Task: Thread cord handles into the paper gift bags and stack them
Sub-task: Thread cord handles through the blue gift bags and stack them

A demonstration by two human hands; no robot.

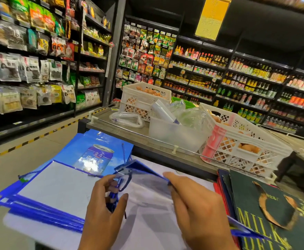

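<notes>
Your left hand [102, 201] pinching the blue cord [114, 199], your right hand [192, 201] gripping the bag [147, 177] rim, bag between both hands

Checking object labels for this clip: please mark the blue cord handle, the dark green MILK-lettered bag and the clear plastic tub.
blue cord handle [113, 199], head view, bunched part in left grip
dark green MILK-lettered bag [266, 224], head view, printed face
clear plastic tub [176, 134], head view, front wall
</notes>
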